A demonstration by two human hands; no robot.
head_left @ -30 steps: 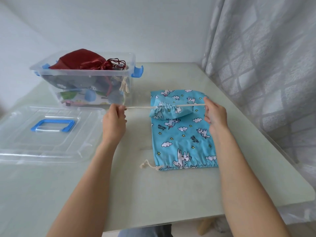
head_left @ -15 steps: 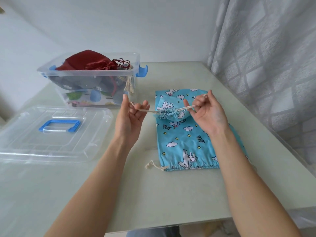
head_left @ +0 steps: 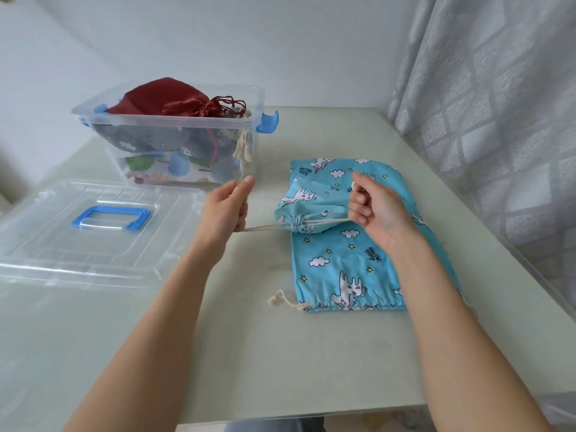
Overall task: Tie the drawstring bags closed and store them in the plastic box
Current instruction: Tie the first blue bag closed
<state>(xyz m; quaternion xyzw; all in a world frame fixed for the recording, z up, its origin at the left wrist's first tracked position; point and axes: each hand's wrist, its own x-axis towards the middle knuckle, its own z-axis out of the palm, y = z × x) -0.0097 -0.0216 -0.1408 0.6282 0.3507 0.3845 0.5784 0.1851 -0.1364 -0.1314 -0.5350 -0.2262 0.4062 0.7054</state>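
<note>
Smooth pale green table (head_left: 311, 353), clear ribbed plastic lid (head_left: 93, 244); clear plastic box (head_left: 174, 132) of cloth bags; small blue unicorn-print cotton bag (head_left: 307, 208) gathered shut atop flat one (head_left: 349, 263); left hand (head_left: 226, 210), right hand (head_left: 374, 210) each pinching cream cord (head_left: 265, 227)

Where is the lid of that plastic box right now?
The lid lies flat on the table at the left of the head view, just in front of the plastic box, blue handle facing up.

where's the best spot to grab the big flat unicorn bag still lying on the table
Take the big flat unicorn bag at its gathered near hem, coming from the near side. That edge faces the person, and its knotted cord sticks out at the left corner, free of the small bag lying on its far half.
</note>
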